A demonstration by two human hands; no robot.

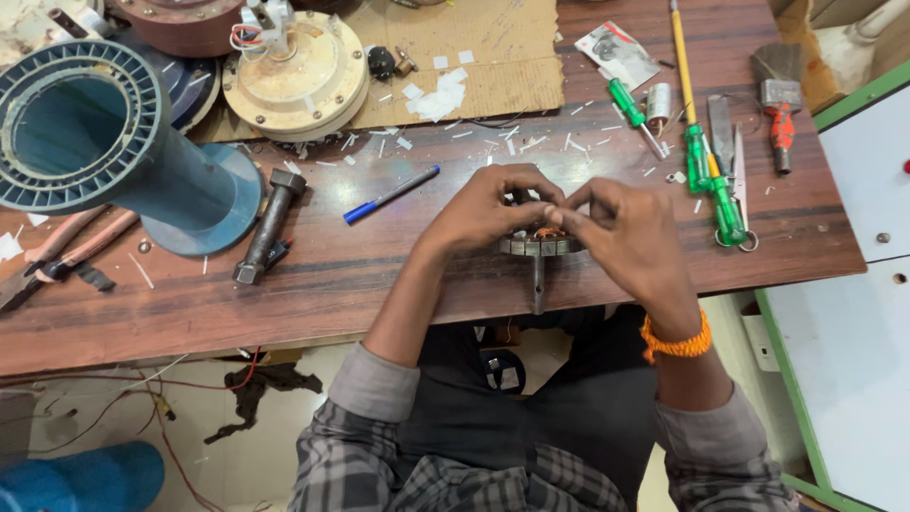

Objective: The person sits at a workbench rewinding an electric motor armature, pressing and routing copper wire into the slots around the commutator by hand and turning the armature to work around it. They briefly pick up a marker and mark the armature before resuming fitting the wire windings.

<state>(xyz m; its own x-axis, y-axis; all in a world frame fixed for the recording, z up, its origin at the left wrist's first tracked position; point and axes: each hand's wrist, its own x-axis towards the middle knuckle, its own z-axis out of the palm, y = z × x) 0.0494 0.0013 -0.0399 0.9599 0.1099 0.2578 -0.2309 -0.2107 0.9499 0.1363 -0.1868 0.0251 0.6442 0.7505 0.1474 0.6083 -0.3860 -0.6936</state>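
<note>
A round metal motor stator with copper windings stands on a short shaft at the near edge of the wooden bench. My left hand curls over its left side, fingers bent onto the top. Over the stator's right side, my right hand pinches something small against the windings; an orange thread band is on that wrist. What lies between the fingertips is hidden. Both hands touch the stator.
A blue pen and a dark bolt lie to the left, beside a large blue finned cylinder. Green-handled screwdrivers, a brush and scissors sit right. A cream motor cover rests on cardboard behind. White paper scraps are scattered about.
</note>
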